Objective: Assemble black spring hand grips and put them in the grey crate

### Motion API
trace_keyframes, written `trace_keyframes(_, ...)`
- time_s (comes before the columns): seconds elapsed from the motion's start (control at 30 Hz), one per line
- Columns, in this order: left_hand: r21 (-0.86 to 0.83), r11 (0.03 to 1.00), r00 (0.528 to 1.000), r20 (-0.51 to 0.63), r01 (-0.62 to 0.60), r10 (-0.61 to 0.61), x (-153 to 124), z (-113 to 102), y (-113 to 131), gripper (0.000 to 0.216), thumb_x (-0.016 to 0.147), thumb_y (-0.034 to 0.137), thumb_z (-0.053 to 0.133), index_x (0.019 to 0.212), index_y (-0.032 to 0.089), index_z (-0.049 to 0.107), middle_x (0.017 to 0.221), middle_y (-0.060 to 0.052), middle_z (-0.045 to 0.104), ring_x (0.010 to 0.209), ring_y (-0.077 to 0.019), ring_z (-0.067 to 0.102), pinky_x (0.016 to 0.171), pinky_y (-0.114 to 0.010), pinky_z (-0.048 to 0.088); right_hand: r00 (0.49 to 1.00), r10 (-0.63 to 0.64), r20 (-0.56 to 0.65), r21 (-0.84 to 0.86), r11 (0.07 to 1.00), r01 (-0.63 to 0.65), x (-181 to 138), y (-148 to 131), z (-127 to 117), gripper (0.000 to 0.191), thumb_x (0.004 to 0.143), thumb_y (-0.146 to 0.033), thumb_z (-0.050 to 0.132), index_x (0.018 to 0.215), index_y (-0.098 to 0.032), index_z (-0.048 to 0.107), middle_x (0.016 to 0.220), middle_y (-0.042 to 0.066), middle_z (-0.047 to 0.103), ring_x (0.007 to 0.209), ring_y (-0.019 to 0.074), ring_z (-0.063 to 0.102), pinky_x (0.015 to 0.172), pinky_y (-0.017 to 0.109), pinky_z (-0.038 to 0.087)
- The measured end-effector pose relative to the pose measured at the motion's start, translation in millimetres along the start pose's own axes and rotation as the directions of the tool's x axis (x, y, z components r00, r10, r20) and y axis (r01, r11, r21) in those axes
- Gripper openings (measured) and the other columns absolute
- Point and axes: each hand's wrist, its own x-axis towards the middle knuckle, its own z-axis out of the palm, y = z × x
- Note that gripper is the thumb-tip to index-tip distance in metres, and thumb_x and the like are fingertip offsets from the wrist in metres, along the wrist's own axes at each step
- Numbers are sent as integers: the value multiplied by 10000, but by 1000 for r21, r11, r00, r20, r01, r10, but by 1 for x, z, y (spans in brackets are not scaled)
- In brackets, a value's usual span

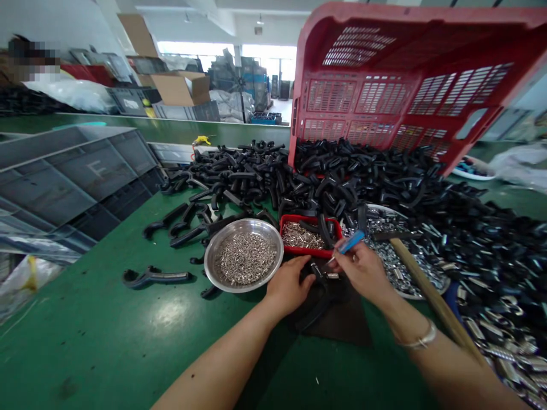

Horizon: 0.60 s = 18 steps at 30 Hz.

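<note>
My left hand (289, 288) is closed, thumb and fingers gripping the upper end of a black hooked handle (320, 310). That handle lies on a dark mat (354, 327) on the green bench. In my closed right hand (365, 273) is a blue-handled tool (352, 242); its thin metal shaft points down at the handle's end, and its exact tip is hard to make out. Beside the tip sits a small silver ribbed piece (332, 276). Just beyond the hands stands a red tray (290, 249) of small metal pins, and left of it a steel bowl (209, 267) of tiny metal parts.
A hammer with a wooden handle (421, 279) lies across a plate of metal parts (416, 295) on the right. Black handles (265, 171) heap up behind, spilling from a tipped red crate (299, 97). Grey crates (81, 171) stand left. A person (34, 57) is at far left.
</note>
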Motion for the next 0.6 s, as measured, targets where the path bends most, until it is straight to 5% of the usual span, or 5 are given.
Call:
trace_keyframes(0.3,11,1000,1000,-1,11,-11,0,1,1,469,790,308,501,1242,189,458,1227,-32,526,1089,-198,491,956,-316,376,997,53,-49,281,959,-37,-39,24,-1,221,787,-357,538,910,-232,404,816,25,586,687,188,640,576,338,568)
trace_keyframes(0.47,2,1000,1000,-2,6,-6,1,1,-1,471,787,311,505,1240,192,460,1227,-31,526,1087,-200,493,953,-315,378,998,7,-66,202,979,6,-44,21,3,169,809,-338,504,900,-229,413,825,38,573,709,184,634,581,329,565)
trace_keyframes(0.6,-7,1000,1000,-20,-11,11,0,3,-3,466,785,308,512,1232,183,468,1216,-34,536,1082,-193,498,951,-308,383,988,-126,-93,-24,992,124,-49,16,11,125,786,-292,515,843,-209,442,819,56,561,699,175,622,619,326,551)
